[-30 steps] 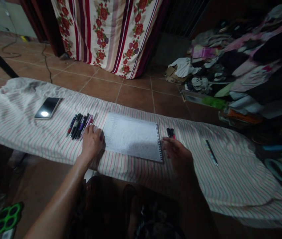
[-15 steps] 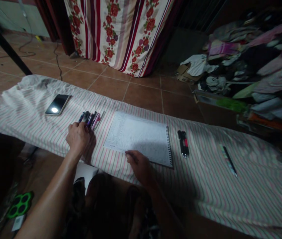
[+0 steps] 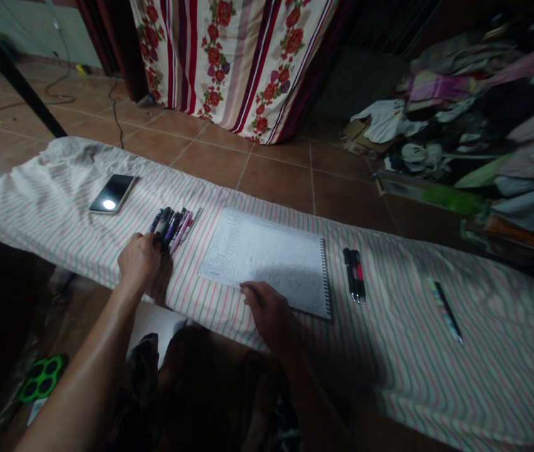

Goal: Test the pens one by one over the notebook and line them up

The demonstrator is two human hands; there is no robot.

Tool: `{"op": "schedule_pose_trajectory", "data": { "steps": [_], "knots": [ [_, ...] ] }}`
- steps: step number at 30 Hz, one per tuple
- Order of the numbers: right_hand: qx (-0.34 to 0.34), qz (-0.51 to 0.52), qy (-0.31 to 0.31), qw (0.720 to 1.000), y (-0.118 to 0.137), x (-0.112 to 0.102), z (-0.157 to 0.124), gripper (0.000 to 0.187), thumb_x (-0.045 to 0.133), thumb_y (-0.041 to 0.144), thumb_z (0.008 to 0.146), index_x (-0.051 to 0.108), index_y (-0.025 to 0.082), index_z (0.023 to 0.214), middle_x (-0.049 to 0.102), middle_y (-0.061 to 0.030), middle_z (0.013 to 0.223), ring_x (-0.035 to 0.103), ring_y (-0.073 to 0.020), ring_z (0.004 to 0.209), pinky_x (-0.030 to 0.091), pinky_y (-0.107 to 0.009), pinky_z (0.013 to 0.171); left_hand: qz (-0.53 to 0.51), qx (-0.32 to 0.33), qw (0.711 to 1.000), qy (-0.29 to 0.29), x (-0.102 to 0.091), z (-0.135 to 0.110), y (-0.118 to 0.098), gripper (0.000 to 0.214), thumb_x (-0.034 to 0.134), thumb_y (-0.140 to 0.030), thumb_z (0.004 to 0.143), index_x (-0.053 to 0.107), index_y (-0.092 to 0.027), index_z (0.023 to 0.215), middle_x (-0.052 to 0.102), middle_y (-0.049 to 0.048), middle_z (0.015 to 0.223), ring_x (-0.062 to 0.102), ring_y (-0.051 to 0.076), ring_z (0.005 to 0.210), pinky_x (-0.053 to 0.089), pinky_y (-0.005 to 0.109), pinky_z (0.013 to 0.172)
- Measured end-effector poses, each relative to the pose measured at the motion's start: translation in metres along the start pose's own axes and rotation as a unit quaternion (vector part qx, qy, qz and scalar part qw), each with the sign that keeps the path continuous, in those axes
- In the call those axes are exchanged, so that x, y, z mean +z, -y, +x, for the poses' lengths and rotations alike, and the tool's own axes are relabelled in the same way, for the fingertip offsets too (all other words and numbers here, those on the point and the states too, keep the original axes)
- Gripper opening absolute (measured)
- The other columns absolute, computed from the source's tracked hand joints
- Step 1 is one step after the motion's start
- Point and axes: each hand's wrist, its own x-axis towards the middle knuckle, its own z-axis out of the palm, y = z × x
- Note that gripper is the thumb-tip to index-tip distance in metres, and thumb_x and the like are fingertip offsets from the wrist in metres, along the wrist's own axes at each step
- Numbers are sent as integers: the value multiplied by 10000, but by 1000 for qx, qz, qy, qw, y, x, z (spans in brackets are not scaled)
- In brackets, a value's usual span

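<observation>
Several pens (image 3: 171, 227), dark, purple and pink, lie side by side on a striped cloth. My left hand (image 3: 139, 260) is closed at their near left ends, its fingertips against or just beside the leftmost ones; whatever they pinch is hidden. To the right lies a spiral notebook (image 3: 267, 254), its page covered in faint marks, with the coil on the right side. My right hand (image 3: 269, 311) rests curled at the notebook's near edge, thumb and forefinger together by the page; I cannot make out anything between them.
A phone (image 3: 113, 193) with a bright reflection lies left of the pens. Right of the notebook are a small group of black pens (image 3: 354, 276) and a single pen (image 3: 446, 311). Beyond the striped cloth (image 3: 408, 351) are a tiled floor, a floral curtain (image 3: 243, 69) and heaped clothes (image 3: 474, 107).
My left hand has drawn back slightly toward me and left, uncovering more of the pens. My right hand stays at the notebook's edge. The whole view has shifted a little.
</observation>
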Motion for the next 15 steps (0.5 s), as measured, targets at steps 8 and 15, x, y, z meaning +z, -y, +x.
{"op": "schedule_pose_trajectory", "data": {
  "steps": [8, 15],
  "knots": [
    [15, 46, -13, 999, 2, 3, 0, 185, 476, 281, 841, 646, 206, 845, 672, -30, 765, 622, -133, 613, 500, -249, 615, 32, -5, 999, -11, -2, -7, -4, 362, 371, -336, 843, 605, -176, 1068, 599, 155, 1017, 587, 331, 914, 439, 380, 653],
    [13, 37, -7, 999, 7, 4, 1, 184, 474, 276, 841, 643, 205, 843, 665, -25, 759, 620, -134, 620, 494, -258, 632, 42, 20, 998, -42, 3, -11, -7, 336, 377, -304, 840, 608, -142, 1022, 612, 161, 940, 590, 332, 894, 441, 382, 641]
  ]
}}
